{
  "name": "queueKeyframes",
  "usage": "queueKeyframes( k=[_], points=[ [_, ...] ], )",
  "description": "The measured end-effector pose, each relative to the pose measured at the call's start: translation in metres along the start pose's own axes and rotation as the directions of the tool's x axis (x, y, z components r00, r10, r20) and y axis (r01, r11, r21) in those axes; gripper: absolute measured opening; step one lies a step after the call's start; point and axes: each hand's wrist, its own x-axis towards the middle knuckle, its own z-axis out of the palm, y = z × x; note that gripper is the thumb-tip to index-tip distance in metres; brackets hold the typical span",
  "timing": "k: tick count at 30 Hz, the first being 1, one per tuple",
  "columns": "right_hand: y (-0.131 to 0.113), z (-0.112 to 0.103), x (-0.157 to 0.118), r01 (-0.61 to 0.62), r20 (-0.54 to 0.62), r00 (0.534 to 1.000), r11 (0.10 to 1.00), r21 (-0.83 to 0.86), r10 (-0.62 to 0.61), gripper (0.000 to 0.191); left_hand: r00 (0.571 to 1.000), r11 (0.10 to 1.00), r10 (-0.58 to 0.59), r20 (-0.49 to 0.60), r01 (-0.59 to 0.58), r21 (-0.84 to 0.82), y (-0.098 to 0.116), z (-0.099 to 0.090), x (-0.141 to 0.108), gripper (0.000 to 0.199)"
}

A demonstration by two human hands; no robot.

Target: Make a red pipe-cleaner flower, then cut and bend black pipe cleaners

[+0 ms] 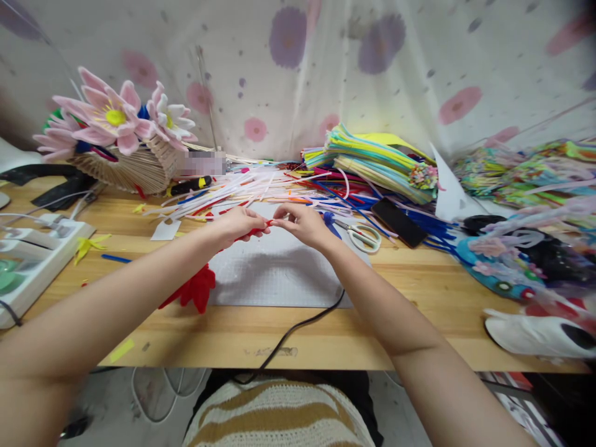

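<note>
Over the far part of a grey cutting mat (279, 285), both hands meet fingertip to fingertip. My left hand (239, 225) is closed on a red pipe cleaner (254, 233), part of which shows under the fingers. My right hand (300, 225) pinches a small red end of it between thumb and fingers. Much of the pipe cleaner is hidden by the hands. Below my left forearm lies a bunch of fuzzy red petals (198, 290), partly covered by the arm.
White-handled scissors (365, 238) and a black phone (399, 222) lie right of the mat. Loose pipe cleaners (261, 183) and bundles (372, 161) fill the back. Pink fuzzy flowers (114, 118) stand back left, a power strip (46, 261) at left. A black cable (298, 326) crosses the front edge.
</note>
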Motion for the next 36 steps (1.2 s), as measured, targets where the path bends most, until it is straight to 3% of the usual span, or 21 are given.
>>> queueKeyframes(
  k=[4, 8, 13, 16, 22, 29, 31, 33, 36],
  points=[
    [0.0, 0.001, 0.006, -0.087, 0.05, 0.996, 0.976, 0.202, 0.078, 0.023, 0.997, 0.993, 0.026, -0.079, -0.016, 0.119, 0.004, 0.008, -0.006, 0.007],
    [-0.002, -0.002, 0.012, -0.18, 0.174, 0.976, 0.94, 0.29, 0.133, 0.023, 0.995, 0.98, 0.01, -0.101, 0.011, 0.2, 0.008, 0.015, -0.012, 0.004],
    [-0.006, -0.008, 0.016, -0.439, 0.376, 0.872, 0.84, 0.319, 0.313, 0.014, 0.998, 0.974, 0.002, -0.07, 0.013, 0.226, 0.009, 0.017, -0.016, 0.004],
    [-0.006, -0.008, 0.018, -0.54, 0.438, 0.811, 0.784, 0.305, 0.388, 0.004, 0.999, 0.974, -0.001, -0.033, 0.009, 0.225, 0.007, 0.016, -0.015, 0.007],
    [-0.006, -0.006, 0.019, -0.596, 0.497, 0.763, 0.746, 0.296, 0.413, 0.003, 1.0, 0.967, -0.001, 0.021, -0.004, 0.255, 0.002, 0.014, -0.012, 0.009],
    [-0.007, -0.01, 0.018, -0.551, 0.494, 0.788, 0.78, 0.297, 0.369, 0.004, 0.998, 0.958, 0.032, 0.06, -0.047, 0.282, 0.004, 0.011, -0.013, 0.021],
    [-0.007, -0.011, 0.018, -0.553, 0.515, 0.779, 0.778, 0.297, 0.357, 0.006, 0.996, 0.953, 0.081, 0.028, -0.086, 0.291, 0.0, 0.011, -0.014, 0.03],
    [-0.007, -0.011, 0.019, -0.55, 0.534, 0.775, 0.778, 0.303, 0.339, 0.006, 0.977, 0.908, 0.211, -0.006, -0.194, 0.371, -0.006, 0.012, -0.017, 0.039],
    [-0.008, -0.012, 0.019, -0.559, 0.552, 0.766, 0.764, 0.321, 0.329, 0.004, 0.892, 0.718, 0.451, -0.003, -0.361, 0.596, -0.016, 0.013, -0.021, 0.025]
  ],
)
